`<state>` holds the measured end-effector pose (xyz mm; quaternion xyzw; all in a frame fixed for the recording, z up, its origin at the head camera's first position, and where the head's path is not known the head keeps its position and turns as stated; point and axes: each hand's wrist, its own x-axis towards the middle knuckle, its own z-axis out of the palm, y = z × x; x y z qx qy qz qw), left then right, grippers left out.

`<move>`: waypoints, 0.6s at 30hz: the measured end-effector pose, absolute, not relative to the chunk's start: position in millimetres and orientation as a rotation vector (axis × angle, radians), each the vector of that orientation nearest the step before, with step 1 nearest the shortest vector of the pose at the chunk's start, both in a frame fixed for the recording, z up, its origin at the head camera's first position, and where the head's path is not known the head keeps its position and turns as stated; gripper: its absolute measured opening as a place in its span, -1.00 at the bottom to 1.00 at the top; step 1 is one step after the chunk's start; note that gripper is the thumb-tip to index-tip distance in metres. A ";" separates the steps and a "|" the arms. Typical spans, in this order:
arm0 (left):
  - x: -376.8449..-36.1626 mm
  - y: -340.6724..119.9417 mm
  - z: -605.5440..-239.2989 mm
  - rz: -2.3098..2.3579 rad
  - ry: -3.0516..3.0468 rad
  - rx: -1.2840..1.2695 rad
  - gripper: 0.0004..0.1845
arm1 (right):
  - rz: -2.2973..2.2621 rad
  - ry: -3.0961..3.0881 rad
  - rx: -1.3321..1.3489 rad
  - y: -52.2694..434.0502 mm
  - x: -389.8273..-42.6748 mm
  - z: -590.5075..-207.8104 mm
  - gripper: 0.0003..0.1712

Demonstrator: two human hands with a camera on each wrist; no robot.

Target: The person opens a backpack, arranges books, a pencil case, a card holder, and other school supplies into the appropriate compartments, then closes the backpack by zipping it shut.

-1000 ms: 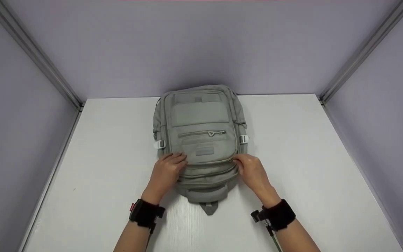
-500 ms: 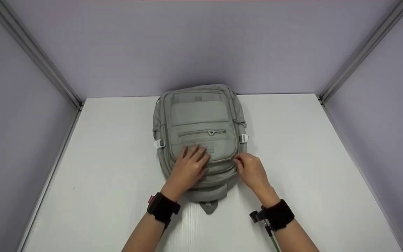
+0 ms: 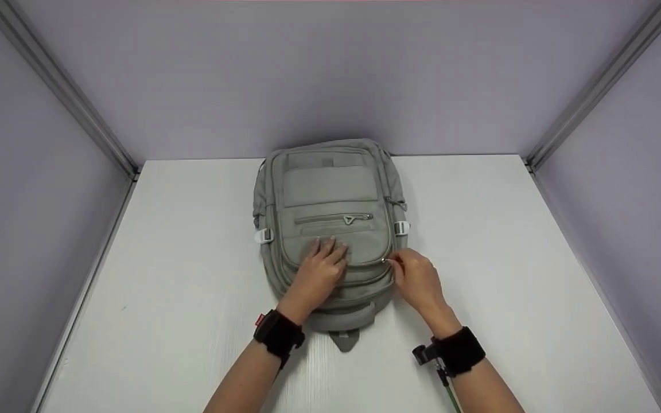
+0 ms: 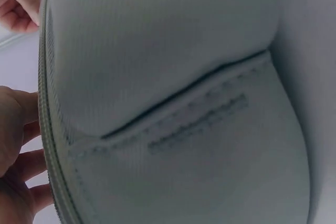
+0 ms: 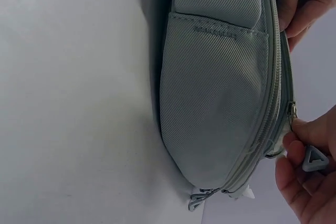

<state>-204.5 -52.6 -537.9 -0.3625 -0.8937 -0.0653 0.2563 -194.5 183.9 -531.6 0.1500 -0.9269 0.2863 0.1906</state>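
A grey-green backpack (image 3: 330,183) lies front side up, its carry handle (image 3: 345,319) toward the person. Spread over the lower front panel, my left hand (image 3: 320,272) rests with fingers extended, covering the patch there. At the panel's right corner, my right hand (image 3: 418,279) pinches the pull of a zipper. In the right wrist view the metal zipper slider (image 5: 292,109) sits just above the thumb tip, and a triangular pull tab (image 5: 315,159) shows between the fingers. The left wrist view has the backpack's side (image 4: 173,77) filling most of it, with left fingers (image 4: 34,163) at the zipper edge.
The backpack lies on a white table (image 3: 193,229), near the back wall (image 3: 330,69). White strap buckles (image 3: 263,236) sit on both sides of it. A front pocket zipper (image 3: 333,219) runs across its middle. Grey panels stand left and right.
My left hand has moved right from the backpack's lower left edge onto the front panel, its fingers now spread there. My right hand stays at the zipper corner with almost no movement.
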 end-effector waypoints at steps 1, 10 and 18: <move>-204.7 -52.6 -537.8 -0.203 -2.426 -0.983 -0.85 | 0.803 -2.597 0.418 185.3 -196.0 -531.7 -0.96; -202.8 -53.6 -533.4 -0.354 -2.458 -0.974 -0.92 | 0.717 -2.605 0.349 193.3 -219.7 -529.7 -0.94; -202.0 -55.6 -532.4 -0.450 -2.468 -0.982 -0.91 | 0.543 -2.604 0.357 192.9 -248.9 -528.4 -0.91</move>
